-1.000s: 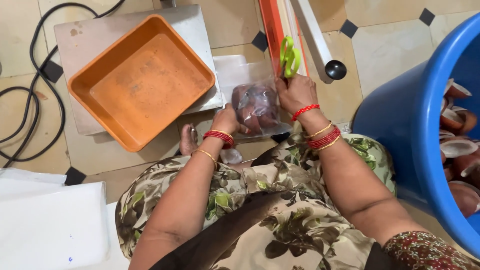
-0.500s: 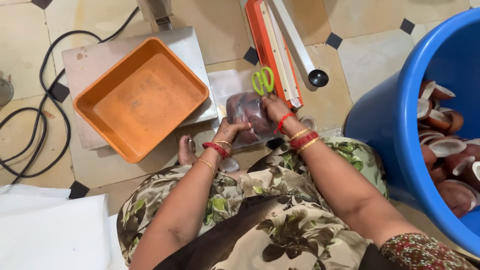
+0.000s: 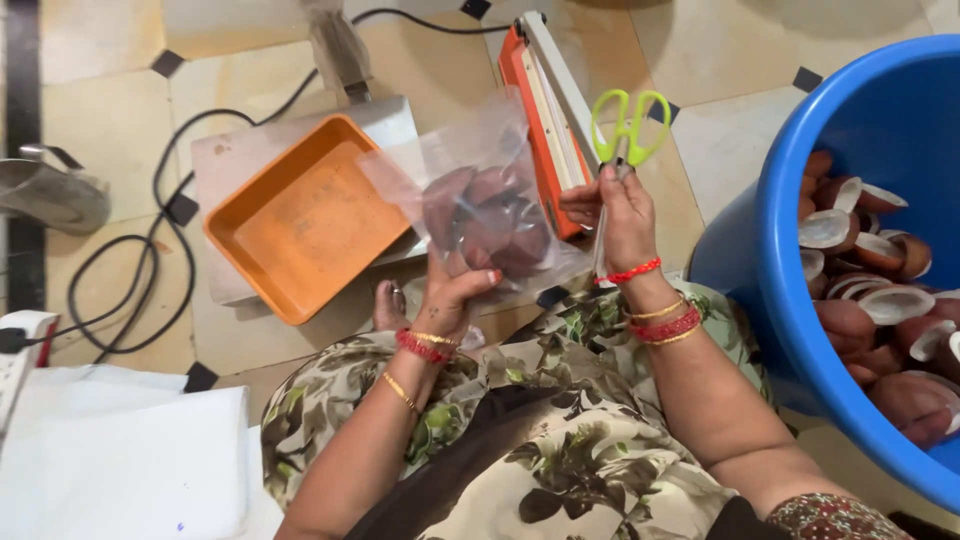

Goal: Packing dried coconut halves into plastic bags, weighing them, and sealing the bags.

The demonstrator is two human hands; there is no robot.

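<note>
Orange tray [image 3: 300,215] sits empty on a grey scale [image 3: 225,160] on the tiled floor [image 3: 110,100], black cable [image 3: 165,215] looping left of it. An orange-and-white sealer [image 3: 545,95] lies slanted behind the hands, partly hidden by the bag. Blue tub [image 3: 800,150] at right, full of brown-and-white coconut halves [image 3: 860,270]. White sheets [image 3: 120,460] at lower left, a sandal [image 3: 55,195] at far left. Left hand [image 3: 450,300] is raised over the lap, palm up, fingers curled and pinching the lower edge of a clear plastic bag [image 3: 480,190]; the bag is held up in the air between tray and sealer, blocking part of both. Inside it are dark brown rounded pieces [image 3: 490,225], what they are cannot be told exactly. Right hand [image 3: 620,215] is upright just right of the bag, fingers pressed together around scissors [image 3: 628,130] with lime-green loop handles pointing up, blades pointing down behind the hand. Its fingertips touch the bag's right edge. Bag is thin, crinkled, glossy; tray smooth plastic; tub smooth, thick rim. Red and gold bangles on both wrists, floral cloth over the lap [image 3: 520,440].
</note>
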